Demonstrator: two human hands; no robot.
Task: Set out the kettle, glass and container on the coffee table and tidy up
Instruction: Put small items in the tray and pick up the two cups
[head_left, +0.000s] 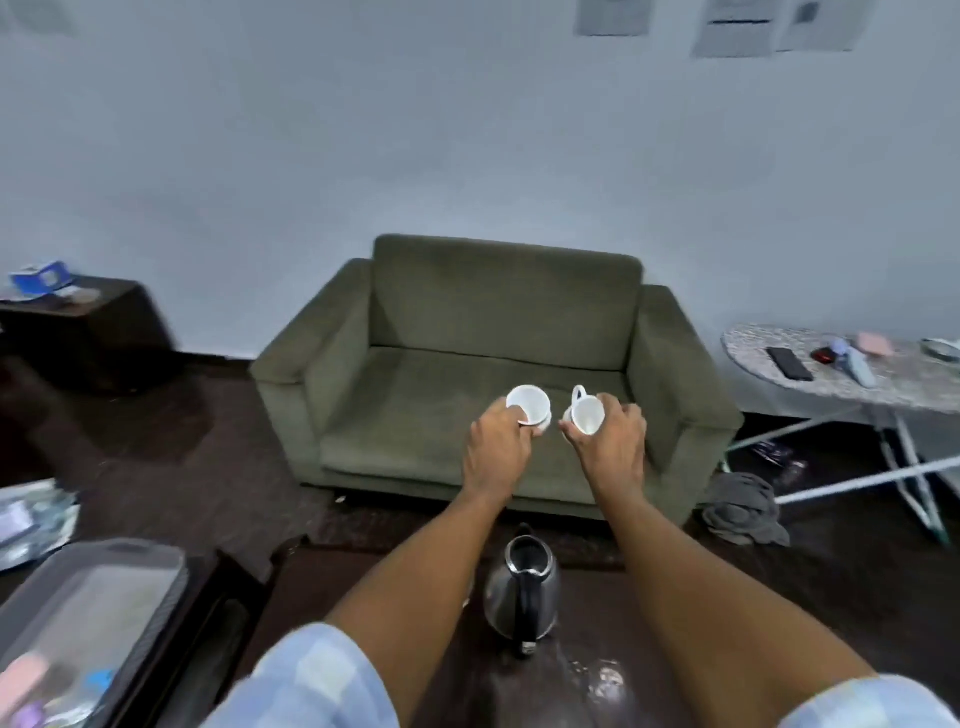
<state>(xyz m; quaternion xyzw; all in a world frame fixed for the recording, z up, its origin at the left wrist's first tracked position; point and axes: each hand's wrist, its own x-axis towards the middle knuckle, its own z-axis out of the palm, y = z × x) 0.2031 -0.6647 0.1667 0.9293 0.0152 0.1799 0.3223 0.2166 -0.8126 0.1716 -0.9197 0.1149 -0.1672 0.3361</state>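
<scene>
Both arms reach forward over the dark coffee table (649, 691). My left hand (496, 441) grips a white cup (527, 402) by its rim, mouth facing me. In my right hand (613, 436) is a second white cup (584, 415), held at the rim, its handle pointing up. A steel kettle (522, 584) with a black handle and an open top stands on the table below and between my forearms. No glass or container is clearly visible.
A green sofa (467, 338) stands against the wall ahead. An ironing board (883, 384) with a phone and small items is at right, a grey cloth (743, 509) on the floor beside it. A dark side table (88, 322) is at left, a tray (78, 613) at lower left.
</scene>
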